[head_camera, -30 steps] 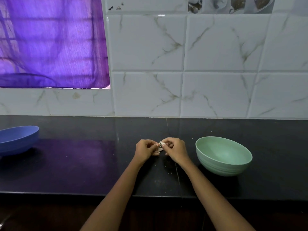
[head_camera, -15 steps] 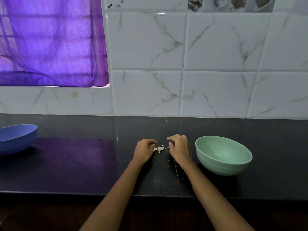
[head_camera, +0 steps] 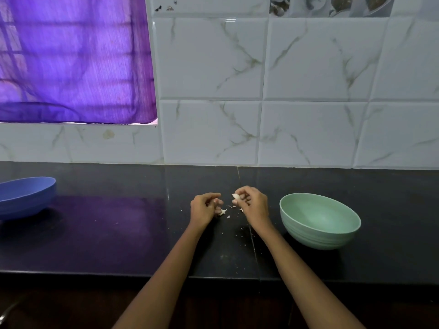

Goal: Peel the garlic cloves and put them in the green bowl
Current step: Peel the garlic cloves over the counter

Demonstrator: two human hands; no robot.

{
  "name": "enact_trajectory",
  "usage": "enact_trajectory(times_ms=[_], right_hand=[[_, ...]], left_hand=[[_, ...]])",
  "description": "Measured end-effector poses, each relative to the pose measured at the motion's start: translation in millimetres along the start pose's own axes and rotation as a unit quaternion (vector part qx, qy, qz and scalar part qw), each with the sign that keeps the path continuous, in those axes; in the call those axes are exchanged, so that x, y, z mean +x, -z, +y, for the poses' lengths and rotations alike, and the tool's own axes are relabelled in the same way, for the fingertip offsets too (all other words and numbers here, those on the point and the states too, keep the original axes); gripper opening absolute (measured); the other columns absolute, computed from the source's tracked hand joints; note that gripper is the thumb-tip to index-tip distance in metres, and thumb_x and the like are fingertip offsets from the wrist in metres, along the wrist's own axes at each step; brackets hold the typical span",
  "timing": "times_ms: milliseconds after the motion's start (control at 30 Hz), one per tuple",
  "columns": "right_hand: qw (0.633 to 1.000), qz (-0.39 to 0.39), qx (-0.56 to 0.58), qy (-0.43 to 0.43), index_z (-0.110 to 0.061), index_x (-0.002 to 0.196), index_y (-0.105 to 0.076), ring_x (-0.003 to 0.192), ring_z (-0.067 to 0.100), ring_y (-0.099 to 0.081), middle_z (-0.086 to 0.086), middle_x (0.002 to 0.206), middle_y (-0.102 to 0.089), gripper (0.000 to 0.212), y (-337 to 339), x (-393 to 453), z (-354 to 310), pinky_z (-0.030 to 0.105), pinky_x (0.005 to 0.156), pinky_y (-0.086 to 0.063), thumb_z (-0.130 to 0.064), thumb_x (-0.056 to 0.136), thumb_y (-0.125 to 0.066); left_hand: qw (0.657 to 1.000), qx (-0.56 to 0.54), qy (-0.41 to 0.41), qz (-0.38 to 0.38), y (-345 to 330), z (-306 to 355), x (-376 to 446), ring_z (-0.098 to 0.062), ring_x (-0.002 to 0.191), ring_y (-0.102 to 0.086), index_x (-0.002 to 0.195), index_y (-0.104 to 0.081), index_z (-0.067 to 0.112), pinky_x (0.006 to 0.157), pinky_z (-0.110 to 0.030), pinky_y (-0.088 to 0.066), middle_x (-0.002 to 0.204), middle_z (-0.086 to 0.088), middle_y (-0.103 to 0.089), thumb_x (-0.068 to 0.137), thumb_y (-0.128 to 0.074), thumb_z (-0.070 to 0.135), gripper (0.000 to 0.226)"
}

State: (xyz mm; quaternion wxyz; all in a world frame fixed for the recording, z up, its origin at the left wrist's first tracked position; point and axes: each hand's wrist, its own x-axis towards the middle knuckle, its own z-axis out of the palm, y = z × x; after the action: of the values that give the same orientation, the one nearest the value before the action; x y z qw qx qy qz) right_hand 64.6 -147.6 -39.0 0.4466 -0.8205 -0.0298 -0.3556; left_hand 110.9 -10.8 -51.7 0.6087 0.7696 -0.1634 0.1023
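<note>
Two bare forearms reach forward over a dark, glossy desk [head_camera: 118,233] toward a wall of marbled white tiles [head_camera: 308,67]. The right hand [head_camera: 251,204] has its fingers curled, pinching a small pale garlic clove [head_camera: 236,197] at its fingertips, held just above the desk. The left hand [head_camera: 205,207], a short gap away, is loosely curled; whether it holds anything cannot be told. Between and just below the two hands, thin white scraps of garlic skin [head_camera: 223,211] lie scattered on the desk. The green bowl [head_camera: 319,220] sits upright on the desk just to the right of the right hand. Far to the left of the left hand sits a blue bowl [head_camera: 26,195], below a purple curtain [head_camera: 71,58].
</note>
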Motion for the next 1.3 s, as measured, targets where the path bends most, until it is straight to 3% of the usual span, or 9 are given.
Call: enact_trajectory(times_ms=[133, 233, 333, 433, 667, 800, 900, 1100, 1300], right_hand=[[0.998, -0.058, -0.023, 0.013, -0.001, 0.084, -0.067, 0.062, 0.012, -0.057, 0.011, 0.071, -0.065, 0.01, -1.1, -1.7, -4.4, 0.007, 0.055, -0.043, 0.002, 0.075, -0.069], [0.997, -0.067, -0.04, 0.0, -0.003, 0.096, -0.069, 0.08, 0.018, -0.064, 0.013, 0.088, -0.071, 0.034, 0.4, -2.3, -2.8, 0.005, 0.065, -0.045, 0.017, 0.072, -0.055], [0.977, -0.02, -0.209, -0.029, -0.012, 0.113, -0.065, 0.107, 0.026, -0.056, 0.007, 0.111, -0.067, 0.045, 6.0, -1.5, 5.1, 0.029, 0.09, -0.042, 0.011, 0.076, -0.052], [0.928, -0.094, -0.349, -0.094, -0.014, 0.109, -0.067, 0.109, 0.031, -0.05, 0.011, 0.112, -0.065, 0.029, 9.4, -3.4, 12.3, 0.034, 0.087, -0.042, -0.002, 0.087, -0.051], [0.991, -0.044, -0.079, -0.103, -0.003, 0.082, -0.071, 0.068, 0.015, -0.057, 0.01, 0.08, -0.069, 0.011, 6.1, -2.9, 4.9, 0.02, 0.061, -0.041, 0.002, 0.073, -0.067], [0.993, 0.018, -0.019, -0.118, -0.003, 0.078, -0.069, 0.057, 0.019, -0.059, 0.011, 0.074, -0.068, 0.015, 5.6, 0.1, 6.0, 0.03, 0.064, -0.052, 0.004, 0.081, -0.056], [0.992, 0.029, -0.083, -0.089, -0.002, 0.076, -0.069, 0.07, 0.025, -0.063, 0.011, 0.075, -0.069, 0.017, 5.8, 0.7, 10.5, 0.033, 0.067, -0.046, -0.003, 0.085, -0.055], [0.932, -0.16, -0.319, -0.066, -0.021, 0.112, -0.064, 0.117, 0.028, -0.045, 0.005, 0.118, -0.062, 0.026, 0.8, -2.5, 11.1, 0.04, 0.096, -0.032, -0.031, 0.092, -0.052], [0.973, -0.122, -0.196, -0.001, -0.025, 0.102, -0.066, 0.094, 0.018, -0.056, -0.003, 0.096, -0.067, 0.024, 0.7, -2.4, 5.8, 0.034, 0.084, -0.035, -0.016, 0.08, -0.066]], left_hand=[[0.994, -0.063, -0.014, -0.091, 0.4, 9.7, -6.9, -0.006, 0.057, -0.064, 0.102, -0.068, 0.006, 0.059, -0.02, -0.055, 0.076, -0.008, -0.068, 0.092, -0.055, 0.01, 0.017], [0.992, -0.108, 0.003, -0.068, 1.9, 9.3, -6.1, -0.014, 0.059, -0.06, 0.092, -0.068, 0.0, 0.058, -0.027, -0.052, 0.069, -0.008, -0.066, 0.089, -0.056, 0.0, 0.012], [0.987, -0.151, 0.041, -0.046, 1.8, 9.0, -6.1, -0.007, 0.054, -0.061, 0.097, -0.063, -0.007, 0.054, -0.02, -0.051, 0.072, -0.009, -0.065, 0.087, -0.055, -0.009, 0.013], [0.984, -0.163, 0.046, -0.051, 1.4, 6.1, -3.8, -0.004, 0.057, -0.066, 0.099, -0.063, -0.006, 0.06, -0.016, -0.055, 0.078, -0.01, -0.066, 0.087, -0.054, -0.009, 0.015], [0.976, -0.199, 0.064, -0.06, 0.9, 4.2, -2.5, -0.015, 0.067, -0.066, 0.084, -0.069, -0.003, 0.064, -0.019, -0.055, 0.074, -0.013, -0.068, 0.09, -0.058, 0.009, 0.017], [0.984, -0.157, 0.058, -0.054, 0.5, 4.1, -2.0, -0.018, 0.058, -0.053, 0.068, -0.065, 0.003, 0.056, -0.022, -0.046, 0.065, -0.013, -0.059, 0.093, -0.054, 0.015, 0.03], [0.994, -0.093, 0.025, -0.058, 0.9, -0.1, -1.6, -0.015, 0.056, -0.053, 0.074, -0.068, 0.004, 0.058, -0.022, -0.046, 0.062, -0.009, -0.061, 0.092, -0.054, 0.006, 0.023], [0.992, 0.091, -0.035, -0.085, 0.9, 1.2, -2.3, -0.01, 0.082, -0.064, 0.095, -0.073, 0.007, 0.081, -0.017, -0.05, 0.089, -0.001, -0.071, 0.078, -0.072, 0.007, 0.017], [0.997, 0.041, -0.048, -0.054, 1.1, 0.8, -1.6, -0.013, 0.084, -0.067, 0.103, -0.07, 0.006, 0.082, -0.021, -0.053, 0.092, -0.005, -0.071, 0.078, -0.072, 0.006, 0.025]])
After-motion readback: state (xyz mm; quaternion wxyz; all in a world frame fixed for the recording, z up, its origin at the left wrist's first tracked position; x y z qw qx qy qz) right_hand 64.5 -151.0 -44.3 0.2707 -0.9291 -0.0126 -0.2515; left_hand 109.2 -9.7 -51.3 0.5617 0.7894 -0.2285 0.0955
